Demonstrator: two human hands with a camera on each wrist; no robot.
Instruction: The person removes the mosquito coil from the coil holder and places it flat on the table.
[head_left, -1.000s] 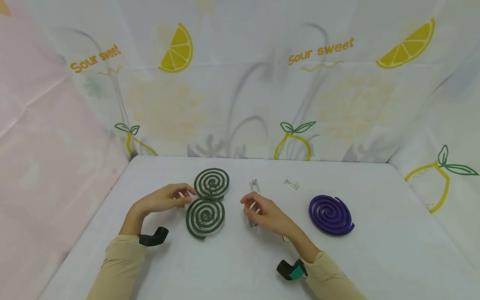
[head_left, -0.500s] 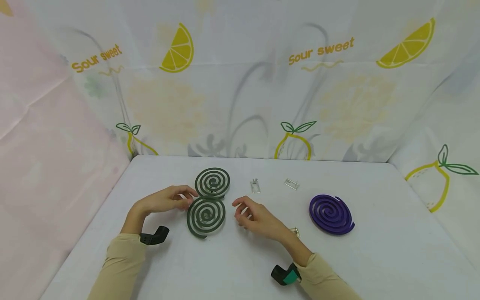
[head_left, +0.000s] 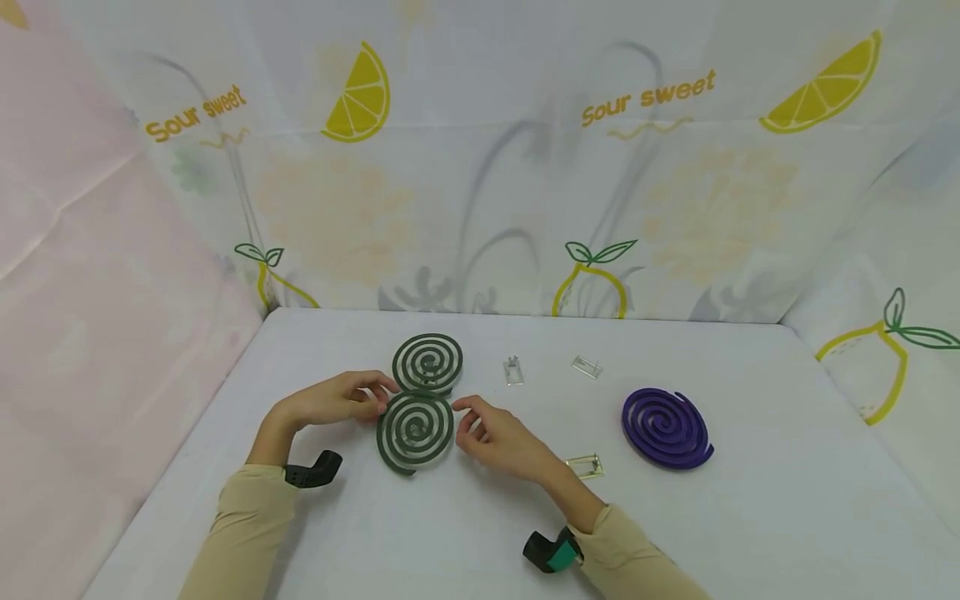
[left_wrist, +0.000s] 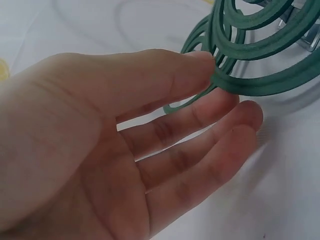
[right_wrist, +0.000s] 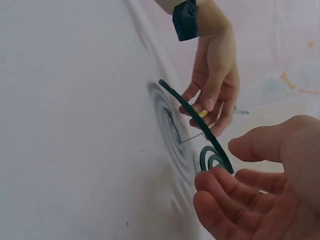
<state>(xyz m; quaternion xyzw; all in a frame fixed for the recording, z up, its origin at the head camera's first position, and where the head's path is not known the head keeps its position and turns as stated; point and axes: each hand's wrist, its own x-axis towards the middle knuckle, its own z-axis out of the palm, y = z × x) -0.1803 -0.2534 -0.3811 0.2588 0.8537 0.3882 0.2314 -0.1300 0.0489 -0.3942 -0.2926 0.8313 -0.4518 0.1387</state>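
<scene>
A near green mosquito coil [head_left: 415,428] lies raised off the table, over a metal stand [right_wrist: 173,129] seen in the right wrist view. My left hand [head_left: 341,400] pinches its left edge, the thumb [left_wrist: 197,61] above and the forefinger beneath. Beside the coil's right edge is my right hand [head_left: 504,439], its fingers [right_wrist: 235,195] loosely bent and spread from the thumb, holding nothing. Whether a right fingertip touches the coil cannot be told. A second green mosquito coil [head_left: 429,362] sits just behind the first, the two nearly touching or overlapping in the head view.
A purple mosquito coil [head_left: 663,423] lies at the right. Two small silvery metal stands, one at the middle [head_left: 513,372] and one farther right [head_left: 587,367], lie toward the back. A gold-coloured stand [head_left: 587,467] is beside my right forearm. Printed cloth walls surround the white table [head_left: 787,517].
My right hand has moved left from over the metal stand to the near green coil's right edge, uncovering the gold-coloured stand. The left hand has shifted slightly right onto the coil's edge.
</scene>
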